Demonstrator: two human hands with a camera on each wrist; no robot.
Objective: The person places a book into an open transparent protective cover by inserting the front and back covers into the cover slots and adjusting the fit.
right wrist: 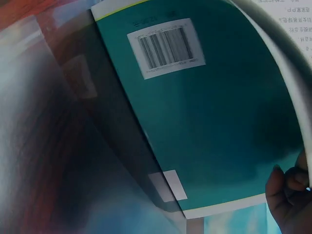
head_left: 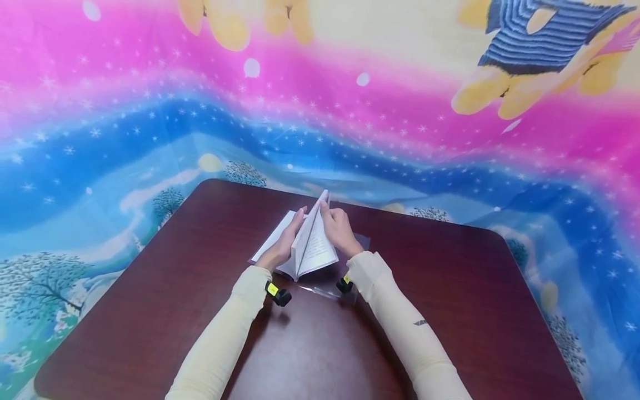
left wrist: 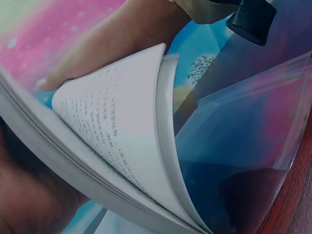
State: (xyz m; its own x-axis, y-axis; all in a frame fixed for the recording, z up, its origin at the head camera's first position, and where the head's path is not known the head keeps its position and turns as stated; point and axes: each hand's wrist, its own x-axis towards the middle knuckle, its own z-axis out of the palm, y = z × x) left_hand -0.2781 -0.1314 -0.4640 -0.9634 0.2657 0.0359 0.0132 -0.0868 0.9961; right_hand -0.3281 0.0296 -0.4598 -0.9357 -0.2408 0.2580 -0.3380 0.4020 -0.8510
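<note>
Beyond and on both sides of my dark red-brown table (head_left: 450, 289), I see a pink-and-blue cloth (head_left: 150, 83), with a tree (head_left: 45, 283) printed left and a striped blue garment (head_left: 560, 50) far right.

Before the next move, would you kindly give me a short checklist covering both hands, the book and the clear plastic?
1. Right hand has a hold on the book: ok, fingers curled at its edge.
2. Left hand is at the book: ok, it lies against the pages.
3. Left fingers are curled round the pages: cannot tell, partly hidden.
4. Book is closed: not ok, it is open with pages raised.
5. Back cover can be seen: ok, green with a barcode in the right wrist view.
6. Clear plastic is fastened to the book: cannot tell, it shows beside it.
</note>
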